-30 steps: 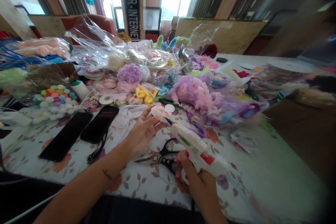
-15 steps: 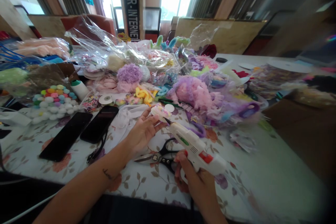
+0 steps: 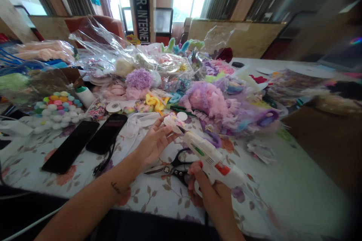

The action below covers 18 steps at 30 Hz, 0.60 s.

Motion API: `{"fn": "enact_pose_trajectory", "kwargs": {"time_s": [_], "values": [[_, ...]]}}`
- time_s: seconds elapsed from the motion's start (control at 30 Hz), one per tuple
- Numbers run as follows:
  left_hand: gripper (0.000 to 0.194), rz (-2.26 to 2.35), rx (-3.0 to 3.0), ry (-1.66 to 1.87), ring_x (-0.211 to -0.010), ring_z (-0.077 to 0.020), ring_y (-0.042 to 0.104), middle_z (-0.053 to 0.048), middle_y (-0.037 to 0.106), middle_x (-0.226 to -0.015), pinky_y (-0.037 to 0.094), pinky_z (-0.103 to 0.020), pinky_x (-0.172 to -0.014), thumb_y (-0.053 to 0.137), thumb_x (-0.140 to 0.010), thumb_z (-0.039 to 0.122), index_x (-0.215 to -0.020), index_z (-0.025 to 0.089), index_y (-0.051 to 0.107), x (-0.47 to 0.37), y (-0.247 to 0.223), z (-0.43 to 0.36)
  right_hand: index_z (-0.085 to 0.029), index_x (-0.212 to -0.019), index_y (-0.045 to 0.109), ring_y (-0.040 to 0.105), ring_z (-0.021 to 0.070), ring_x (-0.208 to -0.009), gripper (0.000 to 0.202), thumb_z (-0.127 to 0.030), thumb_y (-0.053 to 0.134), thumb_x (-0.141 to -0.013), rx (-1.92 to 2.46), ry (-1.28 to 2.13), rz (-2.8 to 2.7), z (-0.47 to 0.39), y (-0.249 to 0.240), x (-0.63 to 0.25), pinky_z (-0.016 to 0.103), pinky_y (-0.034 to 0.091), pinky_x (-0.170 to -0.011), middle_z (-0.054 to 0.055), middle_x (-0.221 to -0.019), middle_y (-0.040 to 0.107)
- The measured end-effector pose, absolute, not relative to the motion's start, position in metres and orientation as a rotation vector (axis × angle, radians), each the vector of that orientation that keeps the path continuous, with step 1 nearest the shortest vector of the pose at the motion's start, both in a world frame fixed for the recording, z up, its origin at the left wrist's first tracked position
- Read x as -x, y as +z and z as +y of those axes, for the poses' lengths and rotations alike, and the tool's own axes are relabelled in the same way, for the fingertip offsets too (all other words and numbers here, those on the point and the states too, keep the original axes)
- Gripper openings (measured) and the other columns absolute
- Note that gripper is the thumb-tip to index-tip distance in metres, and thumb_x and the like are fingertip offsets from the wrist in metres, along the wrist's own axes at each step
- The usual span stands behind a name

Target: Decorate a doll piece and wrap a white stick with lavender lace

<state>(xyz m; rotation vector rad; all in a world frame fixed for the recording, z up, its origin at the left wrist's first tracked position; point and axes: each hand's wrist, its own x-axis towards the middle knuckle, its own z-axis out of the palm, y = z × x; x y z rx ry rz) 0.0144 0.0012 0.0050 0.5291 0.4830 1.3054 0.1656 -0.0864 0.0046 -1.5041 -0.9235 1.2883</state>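
My right hand [image 3: 207, 188] is wrapped round the handle of a white glue gun [image 3: 207, 152] with a red patch on its side. The gun's dark nozzle points up and left, at the edge of a small white piece with pastel pink and yellow decoration [image 3: 174, 121]. That piece is pinched in the fingers of my left hand [image 3: 157, 139]; its exact kind is too blurred to make out. Whether the nozzle touches it I cannot tell. Beneath the gun lie black-handled scissors [image 3: 169, 168], partly hidden by my right hand. Close behind the decorated piece is a white disc [image 3: 182, 116].
Two black phones [image 3: 70, 147] lie to the left, near bagged pompoms [image 3: 56, 111]. Behind my hands rises a heap of plastic bags, a purple pompom [image 3: 139, 78] and pink ruffled fabric [image 3: 209, 99]. A ribbon spool [image 3: 114, 107] and a cardboard box [image 3: 325, 139] flank the middle.
Almost nothing differs. The decorated piece in my left hand has shifted and tilted very slightly beside the nozzle; the glue gun stays nearly in place.
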Motion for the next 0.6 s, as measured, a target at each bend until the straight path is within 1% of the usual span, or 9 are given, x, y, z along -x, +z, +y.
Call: {"fn": "enact_pose_trajectory", "kwargs": {"time_s": [0.17,0.33,0.47,0.6], "values": [[0.037,0.498,-0.506,1.323,-0.095,-0.0164,0.065,-0.006,0.068,-0.108,0.052,-0.032,-0.088,0.063,-0.083,0.012,-0.118,0.019,0.058,-0.0129,0.0091,0.0038,-0.017,-0.073,0.057,0.045,0.0073,-0.033,0.044,-0.058,0.069,-0.068,1.506,1.298,-0.882,-0.0866,0.0028,-0.1656,0.014,0.029,-0.03,-0.004,-0.046,0.052],[0.04,0.499,-0.519,1.3,-0.097,-0.0172,0.064,-0.007,0.067,-0.111,0.051,-0.033,-0.091,0.064,-0.082,0.012,-0.12,0.019,0.057,-0.0139,0.0102,0.0021,-0.016,-0.072,0.057,0.043,0.0067,-0.033,0.043,-0.057,0.069,-0.069,1.487,1.301,-0.887,-0.0866,0.004,-0.1654,0.015,0.03,-0.031,-0.004,-0.046,0.052],[0.042,0.498,-0.53,1.272,-0.096,-0.0164,0.064,-0.007,0.068,-0.11,0.05,-0.031,-0.089,0.065,-0.08,0.01,-0.12,0.02,0.057,-0.0148,0.0103,-0.0001,-0.017,-0.073,0.057,0.043,0.0066,-0.035,0.042,-0.057,0.068,-0.07,1.496,1.313,-0.9,-0.0868,0.0027,-0.1665,0.015,0.031,-0.031,-0.003,-0.047,0.052],[0.033,0.494,-0.514,1.286,-0.093,-0.0161,0.065,-0.005,0.068,-0.106,0.051,-0.032,-0.089,0.064,-0.082,0.012,-0.114,0.019,0.06,-0.0141,0.0094,0.001,-0.017,-0.073,0.056,0.042,0.0065,-0.034,0.041,-0.057,0.067,-0.071,1.487,1.307,-0.917,-0.0865,0.0014,-0.1671,0.015,0.031,-0.032,-0.003,-0.046,0.052]]}}
